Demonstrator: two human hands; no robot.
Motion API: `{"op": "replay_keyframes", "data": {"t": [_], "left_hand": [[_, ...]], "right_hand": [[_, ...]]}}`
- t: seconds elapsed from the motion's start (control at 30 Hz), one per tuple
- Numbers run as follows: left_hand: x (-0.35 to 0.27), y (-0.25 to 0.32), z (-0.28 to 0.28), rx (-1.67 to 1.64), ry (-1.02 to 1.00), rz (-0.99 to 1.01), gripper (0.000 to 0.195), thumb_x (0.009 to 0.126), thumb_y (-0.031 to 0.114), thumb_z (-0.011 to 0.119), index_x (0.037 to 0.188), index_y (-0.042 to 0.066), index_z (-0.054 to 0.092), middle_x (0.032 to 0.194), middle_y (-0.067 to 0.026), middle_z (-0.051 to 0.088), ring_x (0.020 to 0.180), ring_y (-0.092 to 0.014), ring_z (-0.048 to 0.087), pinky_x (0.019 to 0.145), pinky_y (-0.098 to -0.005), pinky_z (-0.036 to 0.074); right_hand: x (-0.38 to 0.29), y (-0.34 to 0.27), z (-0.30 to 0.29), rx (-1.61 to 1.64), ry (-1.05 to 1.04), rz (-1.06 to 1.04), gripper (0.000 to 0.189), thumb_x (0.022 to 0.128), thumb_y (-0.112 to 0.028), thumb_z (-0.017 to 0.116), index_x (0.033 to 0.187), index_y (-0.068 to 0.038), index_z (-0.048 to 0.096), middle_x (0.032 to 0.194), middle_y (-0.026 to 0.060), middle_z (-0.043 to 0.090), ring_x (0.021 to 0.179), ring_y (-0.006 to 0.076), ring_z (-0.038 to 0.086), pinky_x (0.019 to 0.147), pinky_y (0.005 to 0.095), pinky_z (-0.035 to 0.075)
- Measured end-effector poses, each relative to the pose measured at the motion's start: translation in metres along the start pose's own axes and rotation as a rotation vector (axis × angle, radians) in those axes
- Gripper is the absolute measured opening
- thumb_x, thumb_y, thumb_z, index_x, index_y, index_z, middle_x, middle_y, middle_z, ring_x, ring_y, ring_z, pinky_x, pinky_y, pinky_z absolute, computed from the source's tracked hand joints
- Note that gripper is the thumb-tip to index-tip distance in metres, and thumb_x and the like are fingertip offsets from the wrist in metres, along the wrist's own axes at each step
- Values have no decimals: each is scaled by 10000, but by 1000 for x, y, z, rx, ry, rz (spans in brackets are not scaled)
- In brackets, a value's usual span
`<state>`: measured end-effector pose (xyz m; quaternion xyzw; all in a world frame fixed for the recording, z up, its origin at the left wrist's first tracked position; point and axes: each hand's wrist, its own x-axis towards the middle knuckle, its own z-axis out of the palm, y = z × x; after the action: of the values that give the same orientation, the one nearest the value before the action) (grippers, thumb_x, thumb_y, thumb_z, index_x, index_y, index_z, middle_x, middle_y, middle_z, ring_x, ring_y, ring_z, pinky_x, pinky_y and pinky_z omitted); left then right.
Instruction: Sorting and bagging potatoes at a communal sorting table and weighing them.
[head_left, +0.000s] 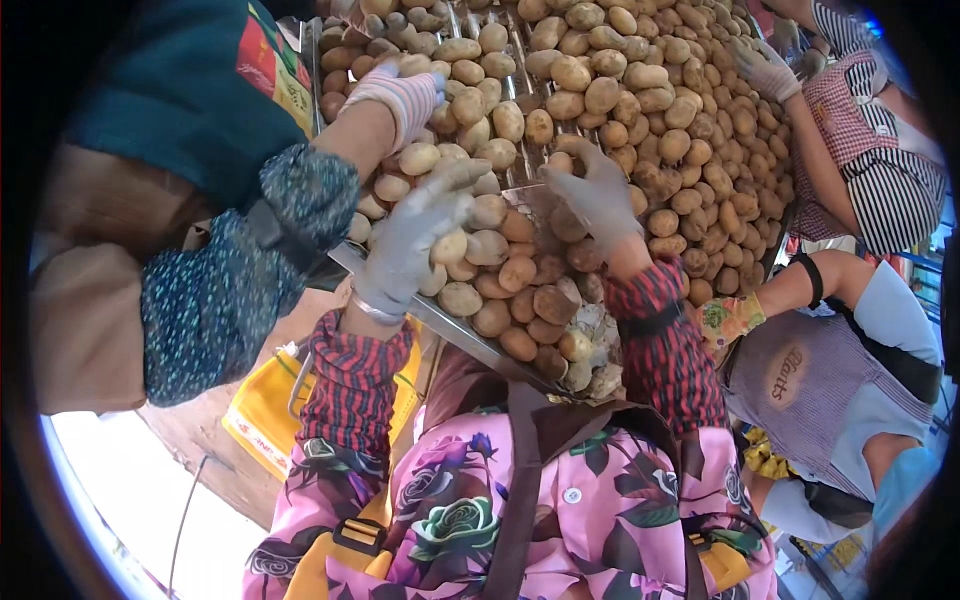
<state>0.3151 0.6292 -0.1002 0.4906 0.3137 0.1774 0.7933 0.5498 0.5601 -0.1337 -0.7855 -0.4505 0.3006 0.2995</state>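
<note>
My left hand (416, 236), in a pale grey glove, hovers over potatoes at the near left of the metal sorting table (480, 337). Its fingers are spread, and a light potato (450, 246) shows beside the palm. My right hand (596, 195), gloved alike and slightly blurred, curls its thumb and fingers around a small potato (561, 161). Between my hands and below them lies a cluster of potatoes (517, 274), some brown with soil. Pale, broken-looking pieces (592, 352) sit in the near corner by my right sleeve.
A large potato heap (697, 150) covers the table's right side. Metal slats (521, 67) run through the middle. At left, a co-worker's striped-gloved hand (397, 97) touches potatoes. Another's gloved hand (769, 71) reaches in at far right; a patterned-glove hand (727, 319) is nearer. A yellow bag (270, 405) lies below left.
</note>
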Motion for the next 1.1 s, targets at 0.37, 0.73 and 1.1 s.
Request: {"op": "replay_keyframes", "data": {"t": [0.37, 0.73, 1.1], "left_hand": [[-67, -103, -5, -1434, -217, -273, 492, 1035, 371, 488, 1390, 32, 482, 1280, -178, 560, 1166, -331, 600, 705, -329, 563], [-83, -118, 23, -1410, -20, -64, 468, 1001, 400, 497, 1339, 79, 530, 1542, -183, 361, 1432, -393, 328, 1178, -622, 241], [-120, -130, -4, -1389, 86, -22, 492, 1009, 455, 475, 1365, 119, 525, 1467, -163, 463, 1405, -367, 383, 1147, -594, 320]], "right_hand": [[-26, 10, 44, -285, -239, -174, 437, 812, -201, 578, 1221, -47, 607, 1126, 239, 653, 1073, 398, 623, 915, 452, 499], [-65, -14, 33, -75, -61, -393, 437, 798, -197, 711, 1209, -70, 636, 1167, 139, 639, 1133, 301, 602, 962, 379, 478], [-44, 3, -6, 594, 10, 103, 240, 863, -168, 665, 1078, -62, 666, 975, 77, 670, 911, 226, 653, 779, 337, 520]]}}
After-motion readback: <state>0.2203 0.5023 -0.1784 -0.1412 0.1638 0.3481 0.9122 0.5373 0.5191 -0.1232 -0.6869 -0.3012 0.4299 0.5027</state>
